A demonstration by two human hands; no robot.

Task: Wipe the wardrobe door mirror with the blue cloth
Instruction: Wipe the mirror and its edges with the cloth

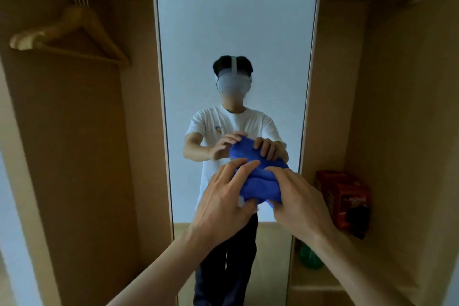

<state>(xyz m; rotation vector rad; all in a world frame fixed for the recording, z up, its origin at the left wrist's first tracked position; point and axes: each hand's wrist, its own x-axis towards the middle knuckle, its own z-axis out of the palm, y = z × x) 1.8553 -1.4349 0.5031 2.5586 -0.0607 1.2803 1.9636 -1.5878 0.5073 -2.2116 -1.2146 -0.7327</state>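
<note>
Left hand (223,194): we hold the cloth (258,181), fingers spread on top, thumb underneath.
Right hand (298,196): our fingers curl round the cloth's right end.
Cloth: bunched between our hands, long axis left to right.
Mirror (236,32): straight ahead past the cloth, which sits before its lower half, nearer the right edge; contact unclear.
Arms: both reach forward, about equally near.

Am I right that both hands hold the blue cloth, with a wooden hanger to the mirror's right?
Not quite: the head view shows the hanger left of the mirror. The left hand and right hand do hold the blue cloth.
</note>
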